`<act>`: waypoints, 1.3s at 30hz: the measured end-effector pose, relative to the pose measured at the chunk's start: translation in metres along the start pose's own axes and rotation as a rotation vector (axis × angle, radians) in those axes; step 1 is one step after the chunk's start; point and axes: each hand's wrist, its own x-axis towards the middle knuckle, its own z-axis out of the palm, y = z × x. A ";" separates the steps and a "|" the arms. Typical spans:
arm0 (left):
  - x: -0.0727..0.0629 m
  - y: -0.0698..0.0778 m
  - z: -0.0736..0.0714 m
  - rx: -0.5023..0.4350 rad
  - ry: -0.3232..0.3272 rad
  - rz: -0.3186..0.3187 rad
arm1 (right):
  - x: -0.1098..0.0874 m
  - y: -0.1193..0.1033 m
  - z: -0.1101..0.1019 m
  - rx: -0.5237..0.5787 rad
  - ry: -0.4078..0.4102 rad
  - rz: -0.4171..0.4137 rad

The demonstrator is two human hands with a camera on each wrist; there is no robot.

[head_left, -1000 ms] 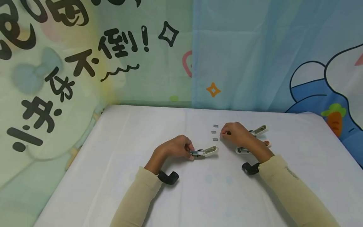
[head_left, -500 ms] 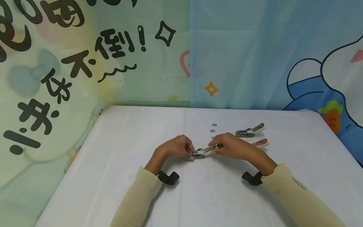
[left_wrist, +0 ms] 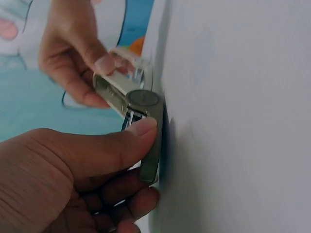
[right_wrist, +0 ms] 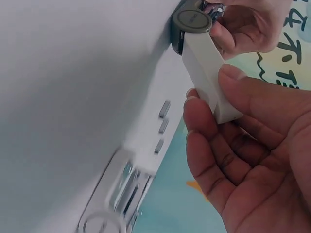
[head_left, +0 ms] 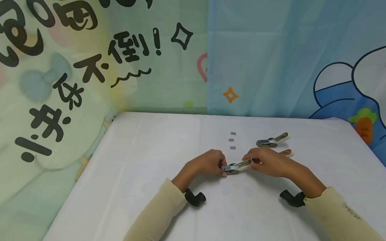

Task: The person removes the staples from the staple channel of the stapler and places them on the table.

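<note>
An opened stapler point(head_left: 237, 166) with a grey-green base and a white top arm lies between both hands, close over the white table. My left hand point(head_left: 209, 163) pinches the base end; in the left wrist view the thumb presses beside the round pivot point(left_wrist: 144, 97). From the other side, my right hand point(head_left: 272, 163) pinches the white arm point(right_wrist: 206, 73) near its tip, thumb on one face and fingers on the other. The stapler's top arm is raised away from its base at the pivot.
Several short staple strips point(head_left: 231, 140) lie in a column beyond the stapler. A second opened stapler point(head_left: 269, 141) lies behind my right hand. A third one, with a brownish arm point(head_left: 286, 152), is mostly hidden by that hand. Printed curtains stand behind the white table point(head_left: 169, 134).
My right hand has left the spot beside the staple strips and come to the stapler's top arm, gripping it. Both hands and the stapler have since shifted right and slightly nearer.
</note>
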 end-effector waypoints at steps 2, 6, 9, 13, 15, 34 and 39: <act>0.006 0.007 0.005 0.032 -0.008 0.022 | -0.007 0.002 -0.004 -0.009 -0.005 0.013; 0.017 0.022 0.014 0.090 -0.015 0.059 | -0.019 0.007 -0.010 -0.052 -0.019 0.064; 0.024 0.030 0.020 0.112 -0.013 0.068 | -0.027 0.012 -0.012 -0.068 -0.021 0.091; 0.033 0.040 0.025 0.125 0.017 0.075 | -0.042 0.020 -0.014 -0.063 0.011 0.095; 0.038 0.047 0.028 0.128 0.038 0.089 | -0.051 0.024 -0.015 -0.072 0.046 0.118; 0.056 0.071 0.048 0.286 0.072 0.158 | -0.081 0.034 -0.014 -0.094 0.009 0.337; 0.040 0.063 0.035 0.245 0.098 0.129 | -0.072 0.022 -0.024 -0.098 0.014 0.324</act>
